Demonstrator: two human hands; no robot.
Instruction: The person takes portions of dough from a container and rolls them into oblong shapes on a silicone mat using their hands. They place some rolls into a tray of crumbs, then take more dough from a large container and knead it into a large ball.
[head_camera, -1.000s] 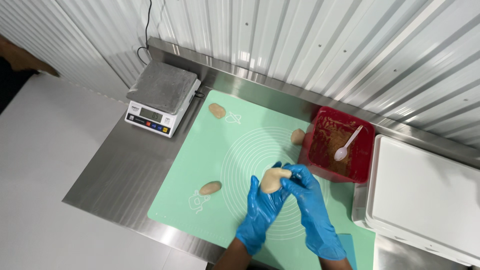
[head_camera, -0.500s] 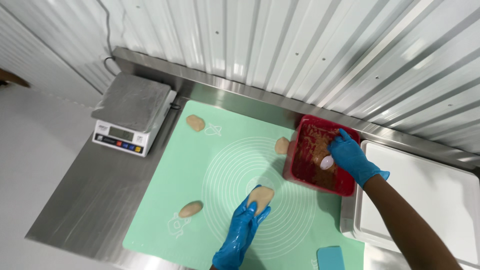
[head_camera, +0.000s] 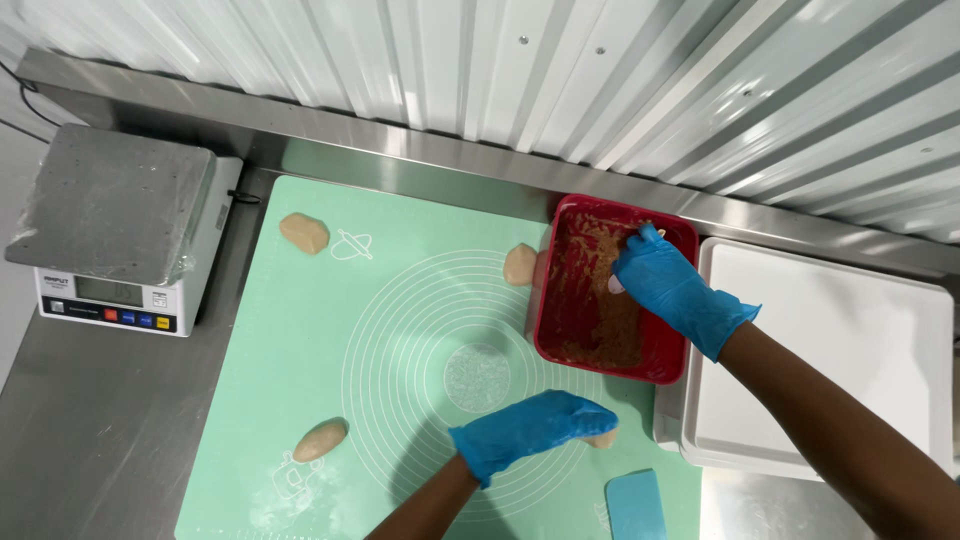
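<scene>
The steel bench (head_camera: 110, 420) runs up to a raised metal lip below the ribbed wall (head_camera: 600, 70), and a pale green mat (head_camera: 400, 300) covers most of its middle; the mat's left edge lies just beside a grey scale (head_camera: 120, 225) and its right edge runs under a red tub (head_camera: 612, 290). The most open room on the mat is its centre, inside the printed rings, and the bare strip of bench at lower left. The left hand (head_camera: 530, 430), in a blue glove, lies near the mat's front edge with its grip curled down over a piece of dough (head_camera: 602, 438), of which only a pale end shows past the fingertips. The right hand (head_camera: 670, 285), also gloved in blue, reaches into the red tub, its grip closed on a white spoon (head_camera: 614, 284) whose bowl shows just under the fingers. The tub is square, holds a brown crumbly filling (head_camera: 590, 300) smeared over its floor and walls, and stands touching a white tray (head_camera: 830, 350) on its right. Three more dough lumps lie well apart on the mat: one (head_camera: 303, 232) near the back left corner, one (head_camera: 520, 264) touching the tub's left wall, one (head_camera: 320, 440) near the front left. A light blue scraper (head_camera: 636, 505) lies at the mat's front edge, near the left hand. The scale has a grey display and small coloured buttons along its front face.
</scene>
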